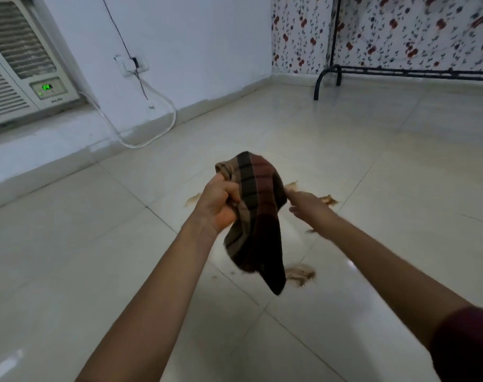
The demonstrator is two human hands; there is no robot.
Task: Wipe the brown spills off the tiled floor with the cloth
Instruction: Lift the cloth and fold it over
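Observation:
A brown and maroon striped cloth (258,216) hangs in the air above the cream tiled floor (372,166). My left hand (219,204) grips its upper left edge in a fist. My right hand (303,202) pinches the cloth's right edge with its fingertips; this hand is blurred. Brown spills lie on the tiles beneath: one smear at the left (192,200), one past my right hand (328,200), and one below the cloth's lower corner (301,274).
A window air conditioner (16,59) sits on a ledge at the left, with a white cable (163,106) looping down the wall. A black metal stand (328,75) and a floral curtain (400,28) are at the back right.

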